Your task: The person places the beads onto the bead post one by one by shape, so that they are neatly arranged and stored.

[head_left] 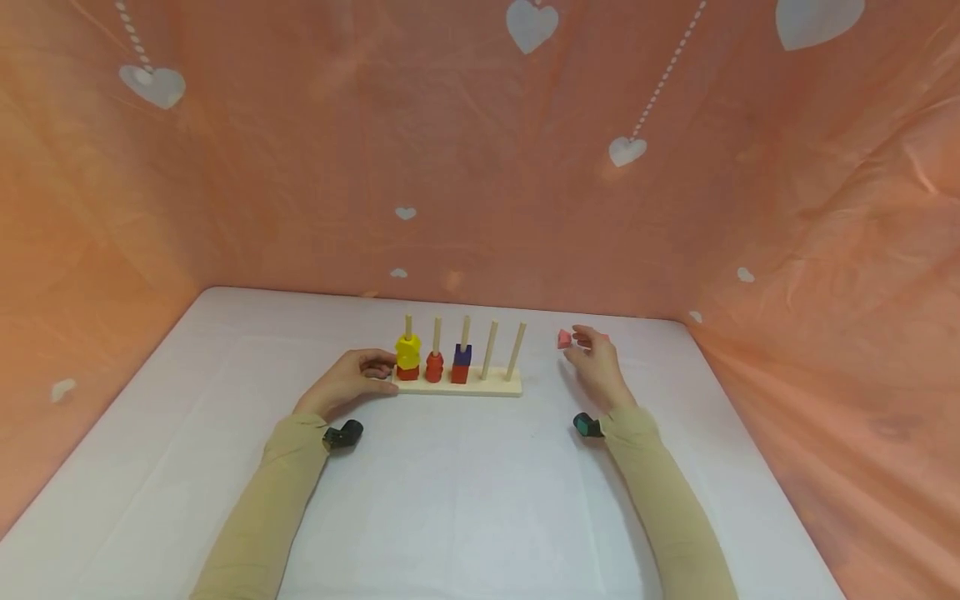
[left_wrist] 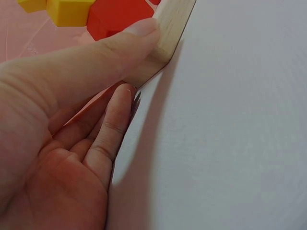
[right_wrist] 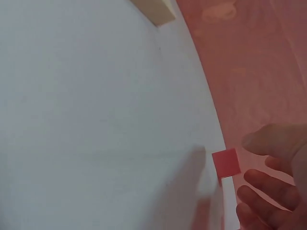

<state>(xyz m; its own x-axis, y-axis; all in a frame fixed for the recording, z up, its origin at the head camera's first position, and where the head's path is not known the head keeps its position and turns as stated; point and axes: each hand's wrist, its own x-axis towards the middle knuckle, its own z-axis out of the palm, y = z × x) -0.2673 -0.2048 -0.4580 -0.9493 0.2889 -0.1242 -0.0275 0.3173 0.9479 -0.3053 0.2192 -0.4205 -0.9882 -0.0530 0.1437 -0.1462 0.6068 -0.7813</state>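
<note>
A wooden peg stand (head_left: pixel 480 386) with several upright pegs lies in front of me. My left hand (head_left: pixel 351 379) holds its left end, the thumb along the near side of the base (left_wrist: pixel 165 38) and the fingers round the end. Yellow blocks (head_left: pixel 408 350) sit over a red block on the leftmost peg, red pieces (head_left: pixel 434 367) on the second, and a dark blue block (head_left: pixel 462 356) over a red one on the third. To the stand's right, my right hand (head_left: pixel 597 360) has thumb and fingers apart beside a small pink block (head_left: pixel 564 338), also seen as a square-faced pink block (right_wrist: pixel 226 163).
The two right pegs (head_left: pixel 515 352) are bare. A bit of pink (head_left: pixel 604 337) shows behind the right hand. Everything stands on a white table (head_left: pixel 465 500), whose far edge meets an orange curtain (head_left: pixel 465 167) with white hearts.
</note>
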